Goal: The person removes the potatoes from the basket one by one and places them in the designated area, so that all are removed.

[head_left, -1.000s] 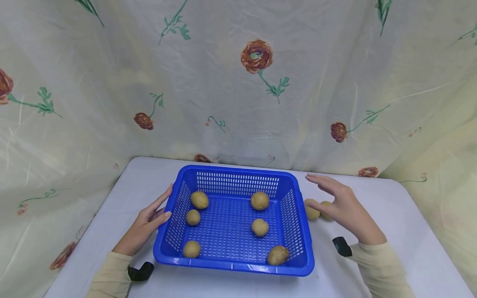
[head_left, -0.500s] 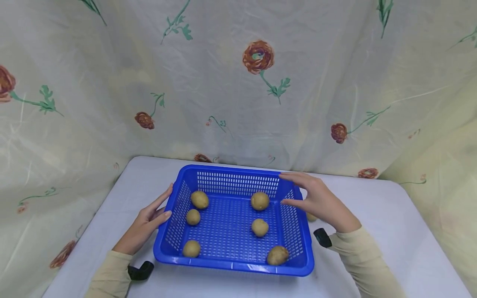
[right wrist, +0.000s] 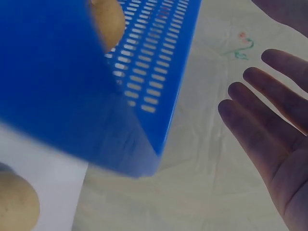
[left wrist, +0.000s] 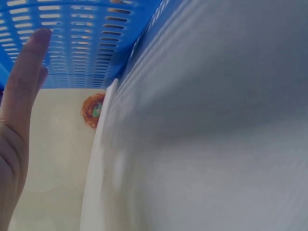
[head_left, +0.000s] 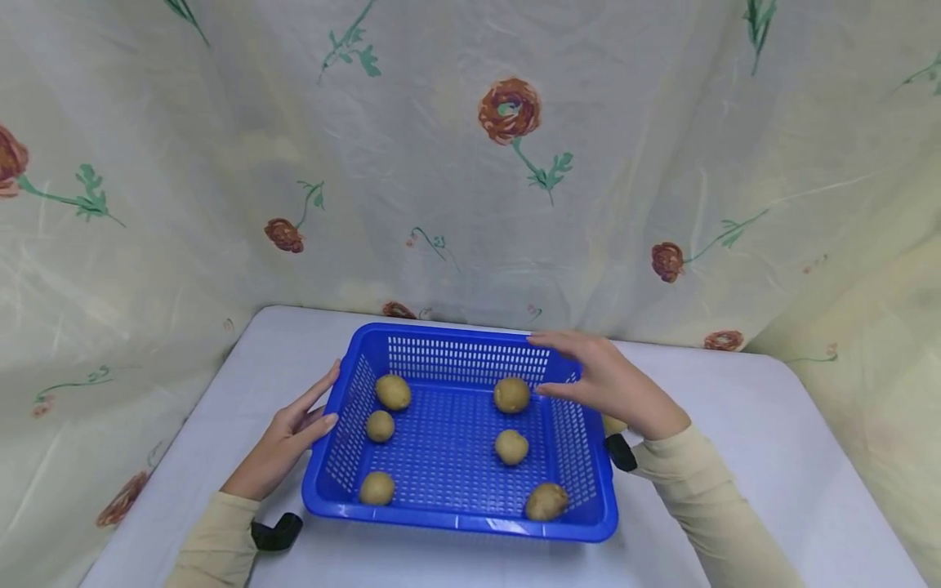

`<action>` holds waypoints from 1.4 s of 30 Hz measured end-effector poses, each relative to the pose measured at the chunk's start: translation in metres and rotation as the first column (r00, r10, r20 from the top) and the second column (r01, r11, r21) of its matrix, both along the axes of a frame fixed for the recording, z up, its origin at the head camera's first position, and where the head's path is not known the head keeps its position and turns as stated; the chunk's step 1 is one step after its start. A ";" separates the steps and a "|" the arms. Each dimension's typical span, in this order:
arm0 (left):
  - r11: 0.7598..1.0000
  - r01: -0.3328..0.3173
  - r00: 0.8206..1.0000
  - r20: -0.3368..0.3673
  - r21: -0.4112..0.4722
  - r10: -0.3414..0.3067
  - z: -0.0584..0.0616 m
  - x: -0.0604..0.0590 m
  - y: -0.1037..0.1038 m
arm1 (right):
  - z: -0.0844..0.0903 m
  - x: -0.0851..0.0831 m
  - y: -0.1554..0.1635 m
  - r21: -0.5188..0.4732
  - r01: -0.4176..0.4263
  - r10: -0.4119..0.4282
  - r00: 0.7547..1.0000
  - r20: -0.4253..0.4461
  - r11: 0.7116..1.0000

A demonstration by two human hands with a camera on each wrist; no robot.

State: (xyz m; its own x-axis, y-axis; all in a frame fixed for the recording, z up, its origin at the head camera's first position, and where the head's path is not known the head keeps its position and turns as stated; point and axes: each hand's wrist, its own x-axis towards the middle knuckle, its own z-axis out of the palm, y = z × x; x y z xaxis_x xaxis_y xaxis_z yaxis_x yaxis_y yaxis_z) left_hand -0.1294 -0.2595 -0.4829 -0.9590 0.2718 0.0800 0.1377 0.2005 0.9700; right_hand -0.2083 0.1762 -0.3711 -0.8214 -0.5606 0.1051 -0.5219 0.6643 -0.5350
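— Where are they in this, do you reckon?

— The right hand (head_left: 613, 384) hangs over the blue basket (head_left: 459, 523) at about its 2 o'clock corner, palm down, fingers stretched out and loose, holding nothing. I'd judge it is between potatoes: six potatoes lie in the basket, and another potato (head_left: 612, 425) peeps out on the white table (head_left: 772, 457) just outside the right wall, mostly hidden under that wrist.

— And the other hand?

— The left hand (head_left: 288, 437) lies at the basket's 9 o'clock, fingers straight, thumb and fingertips against the left wall, steadying it rather than gripping. The left wrist view shows the fingers flat beside the blue mesh.

— What is nearest the right hand inside?

— The back right potato (head_left: 511, 394), at roughly 1 o'clock on the basket floor, just below and to the left of the fingertips. They're apart; nothing touches it. The rest are spread out: two more down the right side, three down the left.

— So what would the next move ask for?

— My guess is the hand must either dip into the basket, or swing back over the right wall to the potato on the table. For that one it must clear the rim and curl round it from above. The right wrist view shows the palm open (right wrist: 269, 139), with a potato at the lower left corner beside the basket's outer wall.
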 end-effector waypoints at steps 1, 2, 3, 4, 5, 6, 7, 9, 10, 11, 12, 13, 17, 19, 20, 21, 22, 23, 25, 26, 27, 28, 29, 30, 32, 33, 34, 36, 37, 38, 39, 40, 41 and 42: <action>1.000 -0.001 1.000 -0.001 0.001 0.001 0.000 0.000 0.000 | 0.001 -0.001 -0.002 0.005 -0.013 0.013 1.000 -0.007 1.000; 1.000 -0.002 1.000 -0.002 0.001 0.002 0.000 0.000 0.000 | 0.001 -0.002 -0.004 0.014 -0.025 0.025 1.000 -0.015 1.000; 1.000 -0.002 1.000 -0.003 0.001 0.002 0.000 0.000 0.000 | 0.000 -0.003 -0.005 0.025 -0.036 0.037 0.999 -0.025 0.999; 1.000 -0.001 1.000 -0.003 0.001 0.001 0.000 0.000 0.000 | 0.000 -0.005 -0.007 0.031 -0.044 0.045 0.999 -0.028 0.999; 1.000 0.000 1.000 -0.003 0.002 0.000 0.000 0.000 0.000 | -0.001 -0.006 -0.008 0.036 -0.047 0.048 0.998 -0.030 0.998; 1.000 0.001 1.000 -0.003 0.002 -0.001 -0.001 -0.001 0.000 | -0.003 -0.007 -0.009 0.041 -0.046 0.047 0.998 -0.032 0.998; 1.000 0.002 1.000 -0.002 0.002 -0.002 -0.001 -0.001 0.000 | -0.004 -0.008 -0.009 0.040 -0.046 0.048 0.998 -0.034 0.998; 1.000 0.002 1.000 -0.002 0.001 -0.002 0.000 -0.001 0.000 | -0.006 -0.011 -0.010 0.036 -0.043 0.044 0.998 -0.040 0.998; 1.000 0.001 1.000 -0.003 -0.002 -0.001 0.000 -0.001 0.000 | -0.008 -0.012 -0.011 0.033 -0.038 0.039 0.998 -0.038 0.999; 1.000 -0.001 1.000 -0.003 -0.005 0.001 0.000 -0.001 0.000 | -0.009 -0.013 -0.012 0.035 -0.041 0.042 0.998 -0.040 0.999; 1.000 -0.003 1.000 -0.002 -0.008 0.003 0.000 0.000 -0.001 | -0.010 -0.015 -0.013 0.034 -0.044 0.045 0.998 -0.038 0.998; 1.000 -0.004 1.000 -0.001 -0.009 0.004 0.000 0.000 0.000 | -0.012 -0.016 -0.014 0.039 -0.048 0.050 0.998 -0.037 0.998; 1.000 -0.006 1.000 0.002 -0.011 0.006 -0.001 -0.001 0.000 | -0.019 -0.021 -0.018 0.063 -0.052 0.052 0.999 -0.004 0.997; 1.000 -0.006 1.000 0.005 -0.012 0.006 -0.001 -0.001 0.000 | -0.022 -0.024 -0.020 0.076 -0.045 0.044 0.999 0.006 0.996; 1.000 -0.007 1.000 0.006 -0.015 0.007 -0.001 -0.001 0.000 | -0.023 -0.025 -0.020 0.078 -0.043 0.042 0.999 0.011 0.996; 1.000 -0.007 1.000 0.007 -0.017 0.008 -0.001 -0.001 0.000 | -0.024 -0.026 -0.022 0.079 -0.041 0.040 0.999 0.014 0.996; 1.000 -0.009 1.000 0.006 -0.021 0.009 -0.001 -0.001 -0.001 | -0.024 -0.027 -0.023 0.080 -0.038 0.036 0.999 0.019 0.996; 1.000 -0.010 1.000 0.005 -0.024 0.010 -0.001 -0.001 -0.001 | -0.025 -0.028 -0.025 0.087 -0.039 0.037 0.999 0.019 0.995; 1.000 -0.012 1.000 0.003 -0.028 0.012 -0.001 -0.001 -0.001 | -0.027 -0.029 -0.029 0.107 -0.044 0.041 0.999 0.028 0.993; 1.000 -0.012 1.000 0.002 -0.028 0.012 0.000 -0.001 -0.001 | -0.027 -0.029 -0.032 0.120 -0.043 0.038 0.998 0.043 0.992; 0.999 -0.012 1.000 0.001 -0.030 0.012 0.000 -0.001 -0.001 | -0.028 -0.029 -0.034 0.136 -0.042 0.034 0.998 0.057 0.990; 1.000 -0.012 1.000 0.002 -0.029 0.012 0.000 -0.001 -0.001 | -0.030 -0.029 -0.036 0.159 -0.041 0.030 0.997 0.071 0.987; 0.999 -0.011 1.000 0.002 -0.030 0.011 0.000 -0.001 -0.001 | -0.031 -0.028 -0.039 0.180 -0.041 0.025 0.996 0.088 0.983; 0.999 -0.012 1.000 0.002 -0.031 0.012 0.000 0.000 0.000 | -0.032 -0.028 -0.040 0.199 -0.041 0.021 0.995 0.101 0.979; 0.999 -0.014 1.000 0.001 -0.034 0.014 0.000 0.000 0.000 | -0.035 -0.027 -0.043 0.232 -0.042 0.013 0.992 0.122 0.972; 0.999 -0.016 1.000 -0.002 -0.038 0.016 -0.001 0.000 0.000 | -0.036 -0.027 -0.044 0.245 -0.043 0.012 0.992 0.124 0.968; 0.999 -0.017 1.000 -0.003 -0.039 0.017 -0.001 0.000 0.000 | -0.037 -0.027 -0.045 0.252 -0.041 0.009 0.992 0.126 0.967; 0.999 -0.019 1.000 -0.008 -0.043 0.019 -0.001 -0.001 0.000 | -0.039 -0.027 -0.045 0.254 -0.042 0.010 0.992 0.124 0.966; 0.999 -0.019 1.000 -0.010 -0.042 0.018 -0.001 -0.001 0.000 | -0.040 -0.027 -0.046 0.252 -0.043 0.012 0.992 0.123 0.967; 0.999 -0.018 1.000 -0.013 -0.043 0.017 -0.002 -0.001 0.000 | -0.040 -0.028 -0.046 0.248 -0.042 0.012 0.992 0.122 0.968; 0.999 -0.015 1.000 -0.014 -0.039 0.015 -0.002 -0.001 -0.001 | -0.040 -0.028 -0.046 0.243 -0.042 0.012 0.993 0.121 0.969; 0.999 -0.013 1.000 -0.014 -0.034 0.012 -0.002 -0.001 -0.001 | -0.041 -0.029 -0.046 0.237 -0.042 0.013 0.993 0.121 0.971; 1.000 -0.009 1.000 -0.012 -0.027 0.009 -0.002 -0.001 -0.002 | -0.041 -0.030 -0.047 0.236 -0.044 0.016 0.993 0.119 0.971; 1.000 -0.006 1.000 -0.010 -0.019 0.006 -0.002 -0.001 -0.002 | -0.041 -0.030 -0.047 0.238 -0.047 0.020 0.993 0.117 0.970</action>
State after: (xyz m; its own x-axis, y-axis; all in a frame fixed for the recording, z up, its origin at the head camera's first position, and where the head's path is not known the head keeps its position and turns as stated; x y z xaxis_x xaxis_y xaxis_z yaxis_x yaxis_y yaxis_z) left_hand -0.1308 -0.2616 -0.4849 -0.9598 0.2677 0.0847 0.1466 0.2202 0.9644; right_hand -0.2382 0.1293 -0.4120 -0.8005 -0.5854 -0.1284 -0.4912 0.7636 -0.4192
